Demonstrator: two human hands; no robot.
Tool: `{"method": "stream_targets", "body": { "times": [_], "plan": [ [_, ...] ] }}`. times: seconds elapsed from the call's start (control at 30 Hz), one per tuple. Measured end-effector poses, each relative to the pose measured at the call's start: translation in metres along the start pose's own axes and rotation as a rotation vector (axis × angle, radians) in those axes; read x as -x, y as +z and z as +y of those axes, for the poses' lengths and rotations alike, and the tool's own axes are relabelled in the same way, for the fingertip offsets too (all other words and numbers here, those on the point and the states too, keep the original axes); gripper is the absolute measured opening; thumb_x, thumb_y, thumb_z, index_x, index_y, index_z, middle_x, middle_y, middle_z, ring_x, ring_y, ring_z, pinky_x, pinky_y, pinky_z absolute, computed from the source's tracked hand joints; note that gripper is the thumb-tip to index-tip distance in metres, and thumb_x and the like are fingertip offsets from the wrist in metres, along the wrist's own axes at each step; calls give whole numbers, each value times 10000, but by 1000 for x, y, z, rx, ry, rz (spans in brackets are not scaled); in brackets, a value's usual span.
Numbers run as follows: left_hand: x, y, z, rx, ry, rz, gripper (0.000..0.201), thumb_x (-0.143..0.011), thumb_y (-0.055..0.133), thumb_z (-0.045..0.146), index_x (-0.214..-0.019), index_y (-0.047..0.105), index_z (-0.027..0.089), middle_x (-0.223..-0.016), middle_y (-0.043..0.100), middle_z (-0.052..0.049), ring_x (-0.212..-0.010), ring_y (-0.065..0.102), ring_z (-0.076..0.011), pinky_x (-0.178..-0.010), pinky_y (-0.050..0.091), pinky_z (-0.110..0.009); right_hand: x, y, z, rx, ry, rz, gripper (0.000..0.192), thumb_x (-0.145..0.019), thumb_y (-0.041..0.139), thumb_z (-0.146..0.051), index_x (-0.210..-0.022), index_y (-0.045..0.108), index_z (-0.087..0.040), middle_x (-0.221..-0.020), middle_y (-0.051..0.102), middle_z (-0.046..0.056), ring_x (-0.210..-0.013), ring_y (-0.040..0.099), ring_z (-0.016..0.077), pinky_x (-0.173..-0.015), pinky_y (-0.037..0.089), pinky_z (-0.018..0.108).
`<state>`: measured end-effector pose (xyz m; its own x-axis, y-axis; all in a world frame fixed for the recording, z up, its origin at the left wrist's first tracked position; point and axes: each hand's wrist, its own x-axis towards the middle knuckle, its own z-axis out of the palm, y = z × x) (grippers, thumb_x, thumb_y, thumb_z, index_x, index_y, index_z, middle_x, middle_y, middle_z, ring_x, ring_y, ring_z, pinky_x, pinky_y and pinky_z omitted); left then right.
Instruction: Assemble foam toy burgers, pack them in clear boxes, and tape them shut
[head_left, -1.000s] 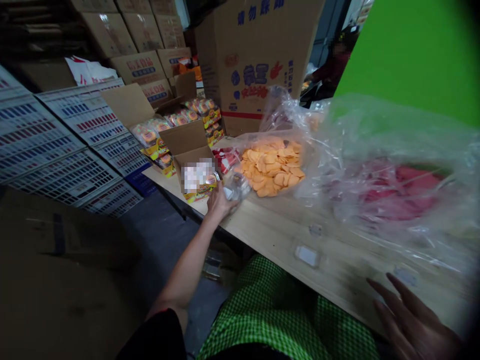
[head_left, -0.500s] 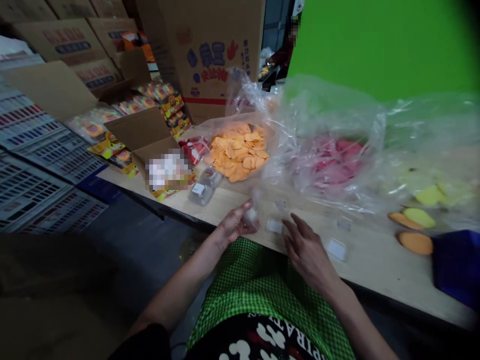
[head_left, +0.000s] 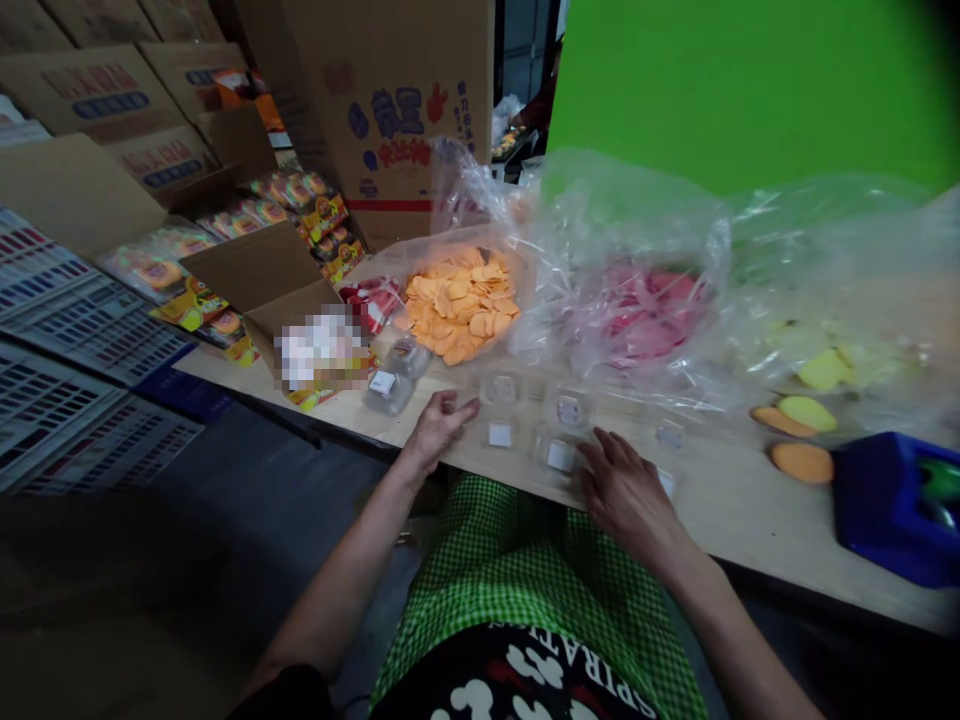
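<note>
Laying out small clear plastic cases (head_left: 501, 388) on the pale wooden surface (head_left: 735, 520).
Left hand (head_left: 437, 425) and right hand (head_left: 626, 490) rest loosely spread, holding nothing, beside the cases; filling from the orange-disc bag (head_left: 457, 300) likely follows.

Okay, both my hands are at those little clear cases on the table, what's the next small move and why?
Probably reach the left hand to the bag of orange pieces and take one: the small clear cases lie spread out between both hands, apparently empty, and the right hand already rests beside one.
</note>
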<state>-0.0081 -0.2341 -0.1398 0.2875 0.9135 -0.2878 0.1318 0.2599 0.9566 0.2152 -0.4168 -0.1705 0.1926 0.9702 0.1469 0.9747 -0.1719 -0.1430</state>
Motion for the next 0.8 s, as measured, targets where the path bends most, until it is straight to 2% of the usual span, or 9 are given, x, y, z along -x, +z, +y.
{"method": "stream_targets", "body": {
  "times": [0.13, 0.23, 0.33, 0.4, 0.47, 0.5, 0.57, 0.67, 0.8],
  "plan": [
    [-12, -6, -1, -409, 191, 253, 555, -865, 697, 470, -1292, 542, 152, -969, 661, -82, -863, 650, -200, -775, 491, -295, -2, -7, -19, -52, -48, -7, 401, -951, 440, -210, -1305, 598, -106, -1524, 450, 231, -1414, 421, 381, -1072, 448, 524],
    [-26, -16, -4, -705, 220, 258, 316, -973, 499, 369, -1157, 629, 147, -889, 686, -81, -839, 666, -212, -795, 497, -314, -3, -8, -27, -59, -92, -72, 495, -873, 549, -193, -1358, 570, -99, -1553, 400, 255, -1439, 374, 420, -1086, 424, 546],
    [-31, -24, -8, -782, 166, 221, 286, -967, 419, 259, -1005, 677, 141, -787, 693, -80, -785, 679, -223, -778, 517, -325, -5, -7, -30, -39, -116, -120, 497, -784, 619, -143, -1280, 617, -109, -1577, 361, 260, -1449, 343, 451, -1078, 411, 570],
    [-24, -24, -9, -824, 194, 279, 300, -931, 471, 235, -1137, 656, 122, -951, 716, -131, -957, 684, -267, -881, 518, -373, -6, -8, -30, -25, -121, -116, 370, -790, 597, -111, -1153, 665, -102, -1564, 379, 271, -1443, 356, 454, -1061, 418, 571],
    [-9, -17, -10, -925, 338, 328, 436, -914, 517, 242, -1326, 568, 108, -1232, 653, -193, -1219, 589, -321, -1036, 459, -449, -7, -9, -29, -25, -125, -98, 263, -832, 550, -99, -1057, 685, -99, -1530, 426, 275, -1426, 390, 442, -1039, 434, 560],
    [0, -12, -10, -985, 438, 298, 484, -920, 533, 268, -1380, 534, 117, -1341, 597, -201, -1320, 512, -339, -1097, 415, -482, -8, -10, -28, -35, -128, -92, 240, -853, 531, -100, -1033, 690, -100, -1516, 447, 271, -1414, 412, 431, -1031, 442, 551],
    [17, 0, -14, -1087, 606, 105, 527, -928, 587, 382, -1406, 538, 167, -1462, 521, -176, -1443, 374, -362, -1176, 329, -536, -8, -12, -25, -75, -147, -94, 214, -887, 516, -117, -994, 701, -113, -1503, 474, 253, -1383, 462, 401, -1019, 453, 536],
    [30, 15, -24, -1130, 622, -259, 622, -870, 663, 582, -1396, 575, 261, -1569, 438, -116, -1517, 255, -373, -1225, 218, -589, -7, -17, -19, -145, -167, -109, 210, -912, 522, -139, -968, 724, -144, -1504, 490, 214, -1342, 512, 358, -1004, 462, 519],
    [22, 20, -38, -1135, 618, -364, 526, -892, 648, 574, -1316, 650, 263, -1620, 371, -107, -1493, 334, -338, -1227, 232, -539, -3, -24, -17, -168, -202, -111, 233, -928, 521, -155, -961, 750, -185, -1477, 538, 161, -1235, 588, 330, -945, 479, 497]
  ]
}}
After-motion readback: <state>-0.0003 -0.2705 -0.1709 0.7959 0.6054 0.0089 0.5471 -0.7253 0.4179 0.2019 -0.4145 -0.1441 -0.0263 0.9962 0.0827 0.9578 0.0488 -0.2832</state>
